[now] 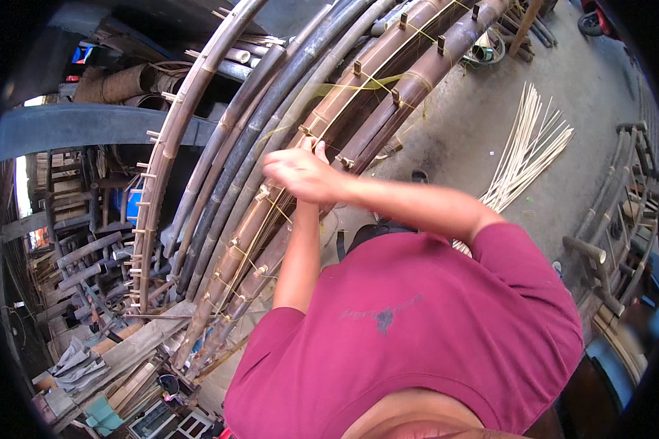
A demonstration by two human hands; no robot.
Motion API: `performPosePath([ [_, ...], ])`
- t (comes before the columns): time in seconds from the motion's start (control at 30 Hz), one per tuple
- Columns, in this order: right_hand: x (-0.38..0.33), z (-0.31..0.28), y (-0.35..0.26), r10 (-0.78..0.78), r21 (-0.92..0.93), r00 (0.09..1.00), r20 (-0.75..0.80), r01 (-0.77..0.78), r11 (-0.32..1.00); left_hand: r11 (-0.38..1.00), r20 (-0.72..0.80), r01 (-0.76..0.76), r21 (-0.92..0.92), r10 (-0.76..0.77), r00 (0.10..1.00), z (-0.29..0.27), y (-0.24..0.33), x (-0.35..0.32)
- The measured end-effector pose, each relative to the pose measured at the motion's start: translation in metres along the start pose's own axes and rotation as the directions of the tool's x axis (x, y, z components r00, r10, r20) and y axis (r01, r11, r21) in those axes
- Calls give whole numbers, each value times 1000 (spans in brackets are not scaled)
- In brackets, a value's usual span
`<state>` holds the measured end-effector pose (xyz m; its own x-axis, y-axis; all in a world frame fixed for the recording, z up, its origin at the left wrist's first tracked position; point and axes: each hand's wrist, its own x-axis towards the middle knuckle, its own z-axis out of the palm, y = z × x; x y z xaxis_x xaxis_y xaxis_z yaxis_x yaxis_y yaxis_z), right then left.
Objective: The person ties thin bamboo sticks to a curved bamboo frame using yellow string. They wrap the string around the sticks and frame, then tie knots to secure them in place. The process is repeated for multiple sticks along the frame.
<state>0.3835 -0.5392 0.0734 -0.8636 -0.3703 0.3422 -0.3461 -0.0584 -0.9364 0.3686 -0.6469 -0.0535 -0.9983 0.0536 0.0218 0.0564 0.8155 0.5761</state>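
Observation:
My right hand [299, 174] is closed and slightly blurred. It crosses over my left hand [315, 145], hiding most of it. Only the left fingertips show, pinched together at the edge of a long brown bamboo pole [329, 110]; what they hold is hidden. A thin yellow strip [344, 86] runs across the poles just beyond my hands, blurred along part of its length. Beside the first pole lies a second thick bamboo pole [417, 84]. Small upright wooden pegs [395, 97] and yellow ties line both of them, and thin split strips run between.
Further left stand dark bamboo poles [249, 124] and a curved pole with pegs [170, 139]. A bundle of pale thin sticks [516, 157] lies on the concrete floor at right. Bamboo frames [600, 252] stand at far right. Planks [143, 351] and scraps fill the lower left.

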Motion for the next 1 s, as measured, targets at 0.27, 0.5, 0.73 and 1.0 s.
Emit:
performPosePath([
  [0.27,84,-65,94,299,-292,873,387,-192,937,994,-19,-73,-78,72,997,-23,34,10],
  [0.5,-121,-67,88,-46,-344,894,446,219,913,998,-69,47,-45,-50,996,-23,37,3],
  [0.73,-112,-64,69,249,-432,915,316,-95,897,916,-285,-56,-396,-65,956,-70,67,99],
  [1.0,-139,-55,57,299,220,915,-272,-244,945,974,-347,-154,167,205,915,-87,-108,168],
])
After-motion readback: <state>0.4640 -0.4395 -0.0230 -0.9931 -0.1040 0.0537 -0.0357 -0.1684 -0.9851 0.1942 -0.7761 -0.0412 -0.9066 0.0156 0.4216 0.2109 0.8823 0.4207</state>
